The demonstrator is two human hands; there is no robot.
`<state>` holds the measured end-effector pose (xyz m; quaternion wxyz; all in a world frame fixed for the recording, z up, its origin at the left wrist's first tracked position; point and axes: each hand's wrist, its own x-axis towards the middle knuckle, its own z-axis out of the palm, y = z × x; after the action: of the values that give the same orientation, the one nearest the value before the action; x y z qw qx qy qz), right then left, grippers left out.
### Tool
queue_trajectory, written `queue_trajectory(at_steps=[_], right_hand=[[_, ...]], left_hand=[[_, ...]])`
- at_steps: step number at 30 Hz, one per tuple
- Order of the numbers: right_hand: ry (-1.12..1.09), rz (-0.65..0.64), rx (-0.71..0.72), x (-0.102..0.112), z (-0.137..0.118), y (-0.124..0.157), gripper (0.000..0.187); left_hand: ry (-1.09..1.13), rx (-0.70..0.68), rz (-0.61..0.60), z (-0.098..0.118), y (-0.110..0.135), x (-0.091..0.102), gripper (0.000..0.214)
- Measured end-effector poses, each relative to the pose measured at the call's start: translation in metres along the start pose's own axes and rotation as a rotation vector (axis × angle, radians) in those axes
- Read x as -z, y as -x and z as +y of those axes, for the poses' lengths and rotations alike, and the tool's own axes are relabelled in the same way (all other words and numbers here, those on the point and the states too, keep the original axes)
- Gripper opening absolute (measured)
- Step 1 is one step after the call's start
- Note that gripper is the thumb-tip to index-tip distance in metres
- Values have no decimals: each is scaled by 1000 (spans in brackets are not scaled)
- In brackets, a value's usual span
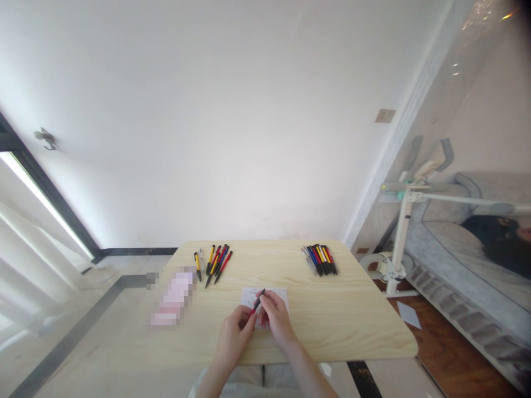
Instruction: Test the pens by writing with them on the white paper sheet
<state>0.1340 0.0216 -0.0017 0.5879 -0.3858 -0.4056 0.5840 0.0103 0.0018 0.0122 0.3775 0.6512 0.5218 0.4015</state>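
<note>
Between both hands is a red and black pen [258,303], held at a slant above a small white sheet of paper [282,294] with faint marks. My left hand [237,328] is closed around the red lower part of the pen. Fingers of my right hand [275,317] pinch its black upper part. Much of the sheet is covered by the hands. To the left on the table lies a loose group of pens [215,263] in yellow, red, blue and black. A tighter row of mixed pens [320,260] lies at the right.
The light wooden table [352,320] stands near a white wall. A blurred pink patch [174,298] covers something at its left edge. Beyond the right side are an exercise machine [401,237], a grey sofa [448,243] with a person partly visible, and a paper [409,314] on the floor.
</note>
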Motion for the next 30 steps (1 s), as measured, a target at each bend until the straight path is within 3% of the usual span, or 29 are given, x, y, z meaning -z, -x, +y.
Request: queue_trajectory(at_steps=[11,22,30], right_hand=[[-43,-26,-44,-1,-6,2,36],[33,-3,-9,-1,-5,1,24],[-129,-11,-71,1,-9,2,36]], left_hand=[[53,2,0,2,0,0,22],[12,3,3,-1,0,-1,23],[-1,10,8,1,0,1,24]])
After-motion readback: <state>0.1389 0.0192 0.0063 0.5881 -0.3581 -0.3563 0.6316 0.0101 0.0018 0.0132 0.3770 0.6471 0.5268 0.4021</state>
